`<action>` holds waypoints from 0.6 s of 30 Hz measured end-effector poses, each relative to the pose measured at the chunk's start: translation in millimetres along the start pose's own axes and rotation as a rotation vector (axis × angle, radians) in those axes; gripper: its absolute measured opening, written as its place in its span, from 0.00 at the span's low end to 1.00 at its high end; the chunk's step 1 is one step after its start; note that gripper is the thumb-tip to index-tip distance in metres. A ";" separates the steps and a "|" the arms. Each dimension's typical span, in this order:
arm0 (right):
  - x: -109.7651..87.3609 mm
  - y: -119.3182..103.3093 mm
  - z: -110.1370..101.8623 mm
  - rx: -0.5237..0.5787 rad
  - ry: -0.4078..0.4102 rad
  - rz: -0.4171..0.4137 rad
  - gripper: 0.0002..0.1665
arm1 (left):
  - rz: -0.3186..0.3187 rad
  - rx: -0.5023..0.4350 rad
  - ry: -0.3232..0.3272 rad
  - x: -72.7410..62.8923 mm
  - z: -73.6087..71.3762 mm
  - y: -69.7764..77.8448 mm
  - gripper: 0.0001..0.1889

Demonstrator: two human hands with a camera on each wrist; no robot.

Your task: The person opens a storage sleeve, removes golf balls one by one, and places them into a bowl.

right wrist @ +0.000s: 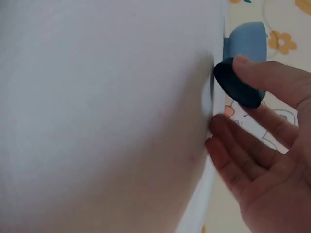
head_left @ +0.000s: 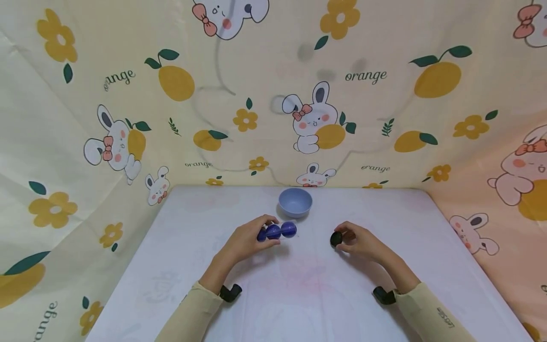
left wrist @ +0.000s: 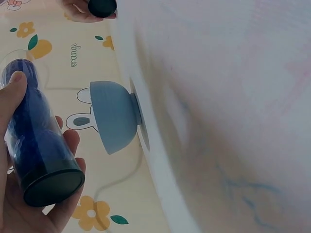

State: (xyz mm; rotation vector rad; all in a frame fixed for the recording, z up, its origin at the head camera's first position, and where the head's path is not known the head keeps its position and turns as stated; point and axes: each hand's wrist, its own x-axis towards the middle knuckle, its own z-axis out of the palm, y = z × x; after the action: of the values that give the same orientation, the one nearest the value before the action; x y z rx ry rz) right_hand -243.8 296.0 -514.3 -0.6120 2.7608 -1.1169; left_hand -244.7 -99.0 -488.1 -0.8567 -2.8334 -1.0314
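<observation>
Tube [head_left: 276, 231] lies sideways in the left hand [head_left: 248, 236], curled round it before the bowl [head_left: 295, 212]; right of the bowl, the right hand [head_left: 361, 241] pinches a lid [head_left: 335, 239].

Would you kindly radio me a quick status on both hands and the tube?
Left hand gripping clear tube, blue balls inside. Right hand pinching dark cap, apart from tube. Bowl beyond, not between them.

A blue bowl [head_left: 295, 203] stands upright on the white, seemingly ink-marked table [head_left: 299, 299].
</observation>
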 end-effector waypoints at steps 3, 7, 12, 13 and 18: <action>-1.2 0.6 -1.7 -0.035 0.007 0.000 0.25 | 0.002 0.006 0.006 0.5 -0.9 0.1 0.30; -2.0 1.6 -3.8 -0.099 0.005 0.012 0.25 | 0.000 0.007 0.018 1.2 -1.1 0.3 0.29; 0.1 -1.6 -4.3 -0.145 -0.001 0.026 0.24 | 0.012 0.023 0.031 2.2 -1.7 0.5 0.30; 1.1 -3.8 -3.9 -0.145 0.008 0.025 0.24 | 0.017 0.027 0.034 2.4 -2.1 0.6 0.30; 9.5 -23.7 4.6 -0.071 0.107 -0.066 0.21 | 0.038 0.052 0.052 4.2 -5.0 2.1 0.30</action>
State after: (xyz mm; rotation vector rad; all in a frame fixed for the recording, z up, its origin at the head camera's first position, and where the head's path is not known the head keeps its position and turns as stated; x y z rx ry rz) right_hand -243.7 273.8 -500.8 -0.6755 2.9023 -1.0995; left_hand -248.1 -98.6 -482.2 -0.8625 -2.7772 -0.9562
